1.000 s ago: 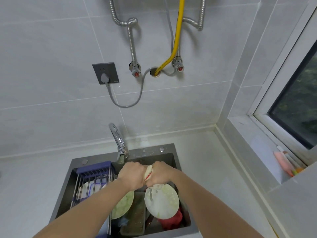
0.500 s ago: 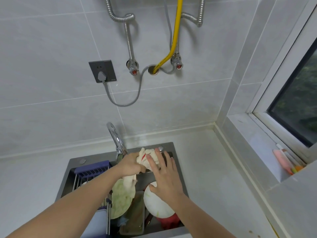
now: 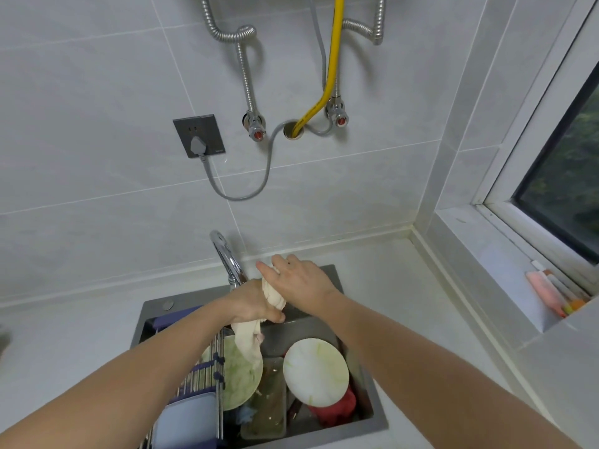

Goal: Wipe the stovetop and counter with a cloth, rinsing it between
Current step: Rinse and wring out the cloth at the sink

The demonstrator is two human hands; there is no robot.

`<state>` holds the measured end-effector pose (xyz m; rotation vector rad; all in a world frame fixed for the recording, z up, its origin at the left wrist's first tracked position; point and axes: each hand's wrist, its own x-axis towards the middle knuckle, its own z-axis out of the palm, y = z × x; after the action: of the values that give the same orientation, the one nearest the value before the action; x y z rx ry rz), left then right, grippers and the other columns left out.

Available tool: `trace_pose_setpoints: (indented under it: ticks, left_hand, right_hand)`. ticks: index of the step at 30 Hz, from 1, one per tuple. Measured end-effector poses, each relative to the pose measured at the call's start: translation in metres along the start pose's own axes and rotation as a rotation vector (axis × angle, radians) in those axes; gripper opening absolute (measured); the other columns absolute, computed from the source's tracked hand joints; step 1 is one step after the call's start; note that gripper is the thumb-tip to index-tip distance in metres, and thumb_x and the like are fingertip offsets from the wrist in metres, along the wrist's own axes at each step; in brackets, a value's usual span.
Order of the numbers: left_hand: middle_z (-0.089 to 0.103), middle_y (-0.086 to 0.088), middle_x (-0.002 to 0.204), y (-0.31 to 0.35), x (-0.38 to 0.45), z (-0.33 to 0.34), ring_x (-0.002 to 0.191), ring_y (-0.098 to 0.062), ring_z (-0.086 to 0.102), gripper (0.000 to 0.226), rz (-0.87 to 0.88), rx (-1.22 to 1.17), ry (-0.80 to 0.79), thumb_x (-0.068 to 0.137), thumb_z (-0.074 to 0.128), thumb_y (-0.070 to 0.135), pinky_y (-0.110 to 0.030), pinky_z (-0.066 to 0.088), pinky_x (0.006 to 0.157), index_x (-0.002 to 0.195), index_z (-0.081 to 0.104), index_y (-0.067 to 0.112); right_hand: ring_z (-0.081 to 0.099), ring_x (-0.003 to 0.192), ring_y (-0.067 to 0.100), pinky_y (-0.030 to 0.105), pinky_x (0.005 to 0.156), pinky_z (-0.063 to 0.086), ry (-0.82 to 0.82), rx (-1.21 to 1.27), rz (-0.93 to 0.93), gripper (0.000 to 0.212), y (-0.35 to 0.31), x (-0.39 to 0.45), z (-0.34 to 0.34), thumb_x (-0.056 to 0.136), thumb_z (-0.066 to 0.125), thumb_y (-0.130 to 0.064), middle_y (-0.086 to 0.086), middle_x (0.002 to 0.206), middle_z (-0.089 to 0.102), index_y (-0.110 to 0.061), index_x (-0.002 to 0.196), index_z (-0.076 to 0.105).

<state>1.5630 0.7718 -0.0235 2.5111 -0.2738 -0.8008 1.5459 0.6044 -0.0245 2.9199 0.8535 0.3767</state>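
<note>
Over the dark steel sink [image 3: 327,322], the left hand [image 3: 249,303] grips the cream cloth [image 3: 249,341] beneath the chrome tap [image 3: 227,254] — the right hand [image 3: 298,280] lies flat-fingered on its top. Rinsing seems midway; no stovetop is in view, and the pale table [image 3: 405,286] likely awaits wiping.
</note>
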Motion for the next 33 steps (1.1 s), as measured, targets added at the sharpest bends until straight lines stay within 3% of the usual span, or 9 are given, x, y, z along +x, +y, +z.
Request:
trace_pose_setpoints:
  ticks: [3,9,12,17,20,22,25,28,33]
  left_hand:
    - [0.069,0.000,0.084,0.001,-0.002,-0.003,0.078,-0.018,0.068,0.033,-0.016,0.090,0.049,0.066,0.084,0.030,-0.032,0.056,0.071,0.090,0.065,0.017]
    - [0.070,0.006,0.085,0.002,-0.012,0.012,0.077,-0.017,0.067,0.024,0.035,0.420,0.258,0.078,0.072,0.042,-0.029,0.049,0.064,0.095,0.065,0.026]
    - [0.074,0.003,0.088,-0.002,-0.011,0.022,0.077,-0.016,0.069,0.028,0.067,0.413,0.356,0.082,0.073,0.045,-0.031,0.052,0.066,0.100,0.068,0.024]
    - [0.071,0.005,0.083,-0.013,0.000,0.035,0.079,-0.020,0.070,0.029,0.068,-0.030,0.390,0.073,0.075,0.034,-0.039,0.058,0.071,0.098,0.064,0.024]
    - [0.071,0.012,0.103,-0.005,0.002,0.036,0.094,-0.012,0.068,0.058,0.046,-0.342,0.453,0.070,0.085,0.025,-0.034,0.057,0.083,0.121,0.060,0.029]
    - [0.069,0.013,0.112,0.006,0.001,0.039,0.103,-0.011,0.066,0.068,0.021,-0.590,0.494,0.071,0.089,0.019,-0.034,0.056,0.090,0.129,0.056,0.030]
    - [0.070,0.010,0.117,0.022,0.000,0.045,0.106,-0.014,0.067,0.063,-0.038,-1.026,0.464,0.075,0.091,0.023,-0.039,0.056,0.096,0.128,0.057,0.033]
    - [0.074,-0.001,0.118,0.030,0.001,0.053,0.105,-0.023,0.072,0.065,-0.095,-1.250,0.416,0.070,0.091,0.030,-0.044,0.060,0.090,0.127,0.059,0.031]
    - [0.074,-0.008,0.122,0.033,-0.005,0.082,0.107,-0.024,0.074,0.057,-0.038,-1.374,0.291,0.083,0.083,0.012,-0.038,0.061,0.081,0.134,0.059,0.023]
  right_hand:
    - [0.066,0.079,0.030,0.036,0.055,0.037,-0.148,-0.024,-0.074,0.053,0.000,0.009,-0.017,0.076,0.084,-0.012,0.013,0.106,0.062,-0.007,0.122,0.058]
    - [0.069,0.098,0.030,0.037,0.070,0.045,-0.334,-0.048,-0.066,0.034,-0.006,0.017,-0.024,0.085,0.077,-0.013,0.010,0.111,0.070,-0.010,0.116,0.065]
    - [0.068,0.098,0.029,0.037,0.069,0.043,-0.352,-0.061,-0.089,0.034,-0.003,0.018,-0.027,0.085,0.077,-0.013,0.010,0.112,0.069,-0.011,0.118,0.066]
    - [0.062,0.102,0.031,0.042,0.068,0.052,-0.094,0.297,0.132,0.087,0.004,-0.005,-0.004,0.077,0.081,-0.007,0.010,0.129,0.049,-0.024,0.151,0.037]
    - [0.046,0.132,0.027,0.041,0.101,0.050,0.121,0.606,0.438,0.106,-0.013,-0.043,0.010,0.076,0.079,-0.022,0.003,0.154,0.033,-0.030,0.162,0.018]
    - [0.036,0.140,0.016,0.031,0.112,0.039,0.230,0.822,0.668,0.098,-0.037,-0.072,0.020,0.081,0.077,-0.031,-0.001,0.156,0.030,-0.029,0.161,0.021]
    - [0.051,0.127,0.011,0.015,0.090,0.042,0.149,1.351,1.022,0.060,-0.068,-0.097,0.024,0.097,0.068,-0.036,-0.006,0.139,0.047,-0.040,0.147,0.035]
    - [0.066,0.100,0.020,0.024,0.074,0.057,-0.082,1.822,1.238,0.036,-0.077,-0.095,0.029,0.108,0.050,-0.046,0.003,0.119,0.064,-0.039,0.142,0.042]
    - [0.063,0.115,0.021,0.038,0.094,0.058,-0.005,1.908,1.306,0.055,-0.068,-0.089,0.049,0.102,0.043,-0.067,-0.004,0.128,0.060,-0.033,0.144,0.046]
